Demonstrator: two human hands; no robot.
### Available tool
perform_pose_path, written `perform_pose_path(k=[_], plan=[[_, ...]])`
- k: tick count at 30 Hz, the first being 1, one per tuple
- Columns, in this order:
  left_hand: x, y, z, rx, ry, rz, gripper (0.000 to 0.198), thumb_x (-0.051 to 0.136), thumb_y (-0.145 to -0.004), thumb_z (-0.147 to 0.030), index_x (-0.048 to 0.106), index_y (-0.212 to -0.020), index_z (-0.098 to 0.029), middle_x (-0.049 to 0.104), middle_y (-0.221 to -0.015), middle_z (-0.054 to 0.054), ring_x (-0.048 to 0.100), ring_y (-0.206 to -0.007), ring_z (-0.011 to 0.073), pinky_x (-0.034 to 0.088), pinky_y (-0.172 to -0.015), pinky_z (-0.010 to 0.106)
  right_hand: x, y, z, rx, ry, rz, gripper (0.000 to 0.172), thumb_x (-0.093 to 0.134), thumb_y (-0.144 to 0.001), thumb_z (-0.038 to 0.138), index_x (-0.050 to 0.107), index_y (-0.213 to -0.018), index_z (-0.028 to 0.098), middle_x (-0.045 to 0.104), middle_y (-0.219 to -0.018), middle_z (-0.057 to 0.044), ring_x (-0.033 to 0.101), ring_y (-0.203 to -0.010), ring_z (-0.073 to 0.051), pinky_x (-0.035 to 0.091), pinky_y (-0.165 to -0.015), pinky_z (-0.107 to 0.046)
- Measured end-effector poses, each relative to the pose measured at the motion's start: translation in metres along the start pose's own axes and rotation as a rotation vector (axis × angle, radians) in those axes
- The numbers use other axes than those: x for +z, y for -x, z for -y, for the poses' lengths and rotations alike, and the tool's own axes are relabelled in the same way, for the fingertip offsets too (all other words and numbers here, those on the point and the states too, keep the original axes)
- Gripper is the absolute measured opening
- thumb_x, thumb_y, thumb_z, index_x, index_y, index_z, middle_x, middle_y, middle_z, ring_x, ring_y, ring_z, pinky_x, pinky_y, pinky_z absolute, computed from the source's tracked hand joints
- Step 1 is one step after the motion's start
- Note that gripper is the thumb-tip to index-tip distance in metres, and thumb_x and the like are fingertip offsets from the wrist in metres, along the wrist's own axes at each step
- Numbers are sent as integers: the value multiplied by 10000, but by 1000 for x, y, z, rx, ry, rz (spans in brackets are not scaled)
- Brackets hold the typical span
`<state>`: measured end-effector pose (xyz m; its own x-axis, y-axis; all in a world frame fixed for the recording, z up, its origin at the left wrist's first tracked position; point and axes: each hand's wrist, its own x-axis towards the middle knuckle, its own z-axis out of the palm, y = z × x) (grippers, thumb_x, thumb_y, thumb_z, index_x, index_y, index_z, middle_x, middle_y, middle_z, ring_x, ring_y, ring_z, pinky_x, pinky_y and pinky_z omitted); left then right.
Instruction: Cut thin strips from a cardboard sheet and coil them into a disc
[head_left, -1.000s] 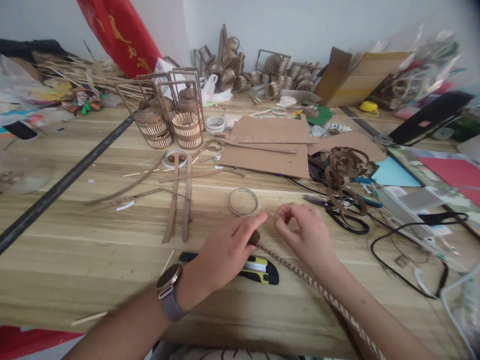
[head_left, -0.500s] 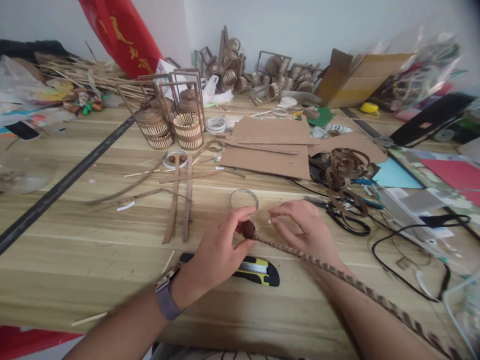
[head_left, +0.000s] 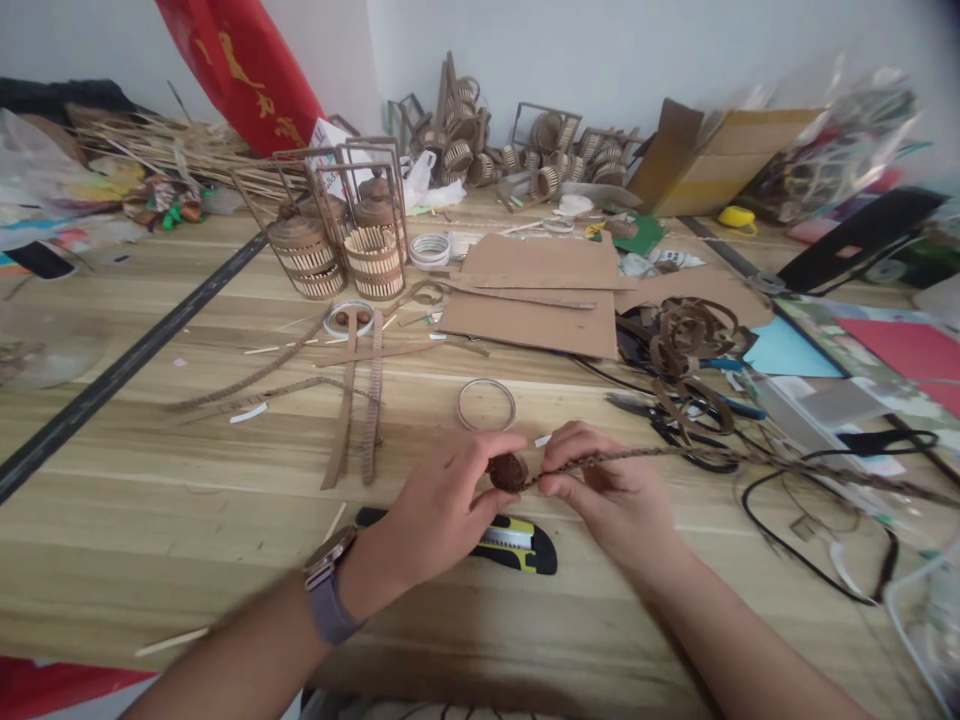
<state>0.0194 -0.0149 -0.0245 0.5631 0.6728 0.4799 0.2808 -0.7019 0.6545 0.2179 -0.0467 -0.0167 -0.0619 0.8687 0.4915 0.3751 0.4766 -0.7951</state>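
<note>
- Swung since half a second ago: the ridged strip (head_left: 626, 456), which trailed to near right, now stretches rightward past the scissors (head_left: 628, 403).
- With my right hand (head_left: 626, 495) I pinch this strip, thumb against fingers.
- With my left hand (head_left: 439, 495) I grasp its brown coil (head_left: 508, 472).
- That coil sits nearer than the metal ring (head_left: 460, 405), just beyond the cutter (head_left: 514, 540).

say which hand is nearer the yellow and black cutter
Left. The left hand partly hides the cutter from view; the right hand is farther off, ahead and to its right.
</note>
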Motion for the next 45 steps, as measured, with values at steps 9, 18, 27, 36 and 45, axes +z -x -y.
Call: perform_pose_path(k=[9,18,27,36,45], plan=[[-4,-3,-2,182,-41,93,279,491,-943,-45,486,-1178,-196,699,-1064,48,660,-973,159,545,-842,287,2,-3,1,85,-25,48,256,708,-837,477,674,-738,243,675,-675,1,645,-656,-160,519,-613,-290],[0,-1,8,343,-214,105,258,403,-990,-60,473,-1225,-140,676,-1015,70,612,-919,169,534,-830,308,7,0,2,558,-21,95,363,744,-742,496,603,-578,203,578,-556,26,497,-521,-112,401,-488,-239],[2,-3,5,24,57,-63,424,666,-891,-160,497,-1279,-182,636,-1259,126,627,-1152,223,544,-979,382,6,-2,5,517,-61,41,305,677,-782,488,667,-704,193,648,-611,-7,550,-535,-122,445,-493,-231],[-3,-5,-2,-423,484,-91,108,663,-867,-194,701,-967,-178,780,-933,26,744,-822,135,599,-733,200,14,4,4,334,-36,-32,206,719,-803,393,709,-709,209,729,-665,-14,666,-619,-157,530,-570,-249],[-3,-4,1,-132,182,-153,85,633,-908,-147,705,-946,-169,789,-905,31,744,-792,138,590,-728,214,3,0,5,266,-51,22,116,742,-808,361,770,-766,257,797,-785,3,754,-703,-180,610,-653,-256]])
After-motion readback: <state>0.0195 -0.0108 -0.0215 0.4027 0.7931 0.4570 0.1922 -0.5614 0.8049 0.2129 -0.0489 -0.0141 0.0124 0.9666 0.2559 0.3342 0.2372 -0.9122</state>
